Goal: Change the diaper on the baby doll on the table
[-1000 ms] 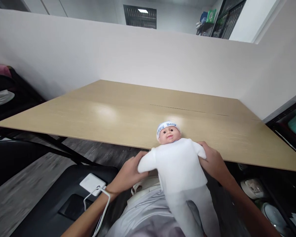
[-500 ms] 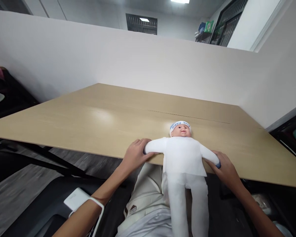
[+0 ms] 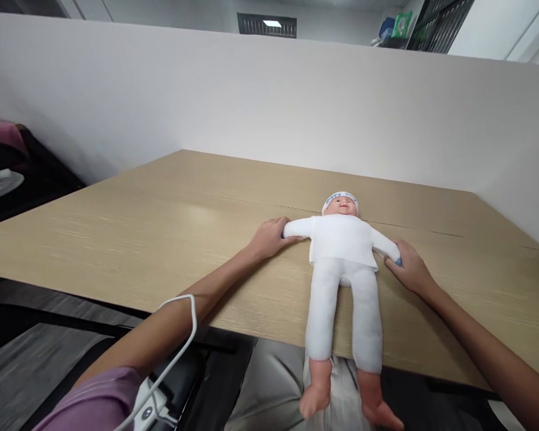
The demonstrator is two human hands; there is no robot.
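A baby doll (image 3: 342, 239) in a white top, white trousers and a lettered white cap lies face up on the wooden table (image 3: 139, 233). Its bare feet hang past the front edge, above my lap. My left hand (image 3: 272, 236) is closed round the end of the doll's sleeve on the left side of the view. On the right side, my right hand (image 3: 408, 264) grips the end of the other sleeve, where a bit of blue shows at the cuff. Both of the doll's arms are spread outward, and its hands are hidden.
A low white wall (image 3: 251, 108) stands behind the table. Dark seating with pink and white cloth (image 3: 2, 182) is at the far left. Beside my left forearm runs a white cable (image 3: 179, 344), with a white device (image 3: 148, 407) below it.
Both hands have moved the doll forward, farther onto the table. Its legs now rest partly on the tabletop and its feet have come into view. The camera view has tilted down.
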